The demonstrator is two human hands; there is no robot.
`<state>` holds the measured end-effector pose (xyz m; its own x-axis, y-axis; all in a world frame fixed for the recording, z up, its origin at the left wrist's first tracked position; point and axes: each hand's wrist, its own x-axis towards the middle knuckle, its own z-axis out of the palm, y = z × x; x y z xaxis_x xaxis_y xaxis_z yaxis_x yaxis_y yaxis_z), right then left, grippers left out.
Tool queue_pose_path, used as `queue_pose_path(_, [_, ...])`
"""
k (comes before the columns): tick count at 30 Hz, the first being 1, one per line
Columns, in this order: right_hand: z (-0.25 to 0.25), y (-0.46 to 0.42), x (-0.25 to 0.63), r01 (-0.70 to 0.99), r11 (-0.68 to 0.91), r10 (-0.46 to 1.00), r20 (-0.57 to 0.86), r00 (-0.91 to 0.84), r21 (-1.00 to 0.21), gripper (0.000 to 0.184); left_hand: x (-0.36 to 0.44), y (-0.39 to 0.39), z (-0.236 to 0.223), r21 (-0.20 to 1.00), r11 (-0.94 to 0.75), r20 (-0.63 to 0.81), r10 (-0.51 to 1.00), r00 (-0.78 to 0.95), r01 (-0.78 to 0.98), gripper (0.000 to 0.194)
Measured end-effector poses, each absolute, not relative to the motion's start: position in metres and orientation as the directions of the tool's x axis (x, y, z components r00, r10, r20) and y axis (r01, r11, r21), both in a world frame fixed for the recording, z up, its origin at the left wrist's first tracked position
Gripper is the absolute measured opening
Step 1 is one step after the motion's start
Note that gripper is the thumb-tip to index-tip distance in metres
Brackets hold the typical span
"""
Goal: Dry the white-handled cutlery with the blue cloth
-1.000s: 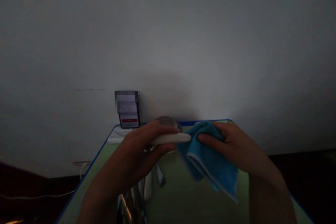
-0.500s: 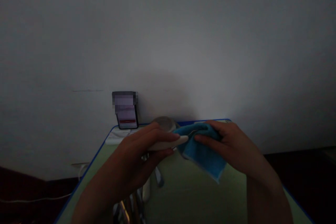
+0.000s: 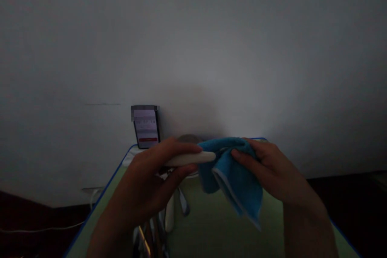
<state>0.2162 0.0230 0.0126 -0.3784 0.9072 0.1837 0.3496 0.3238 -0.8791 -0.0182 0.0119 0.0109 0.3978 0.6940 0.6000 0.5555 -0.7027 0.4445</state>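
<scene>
Between the fingers and thumb of my left hand (image 3: 160, 169) is the pale white handle (image 3: 190, 159) of a utensil, lying roughly level above the table. Its far end runs into a blue cloth (image 3: 238, 181), which hides most of the metal part. My right hand (image 3: 263, 165) pinches the folded cloth around that end, thumb in front. The cloth's loose corners hang down below the hands. Under my left forearm lie several utensils (image 3: 151, 234), dim and partly covered. A white handle (image 3: 169, 213) and a metal utensil end (image 3: 184, 203) show beside them.
A lit phone (image 3: 146, 129) leans against the wall (image 3: 193, 48) at the table's back left corner. Behind my hands a round container (image 3: 189, 139) is mostly hidden. The green table (image 3: 217, 225) has a blue edge. White paper or cloth (image 3: 129, 158) lies near the phone.
The cloth has shifted slightly and hangs lower, with more folds showing. The thin metal seen earlier beside the white handle is now mostly covered. My left hand has tilted the handle flatter.
</scene>
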Motion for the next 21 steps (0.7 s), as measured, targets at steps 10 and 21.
queue_pose_path(10, [0.011, 0.026, 0.224, 0.371, 0.385, 0.884, 0.223, -0.410, -0.845, 0.018, -0.021, 0.015, 0.008, 0.476, -0.701, 0.584, 0.704, 0.404, 0.531, 0.025])
queue_pose_path(21, [0.014, 0.025, 0.207, 0.627, 0.339, 0.939, 0.300, -0.171, -0.702, 0.031, -0.014, 0.014, 0.003, 0.544, -0.641, 0.475, 0.767, 0.431, 0.542, 0.023])
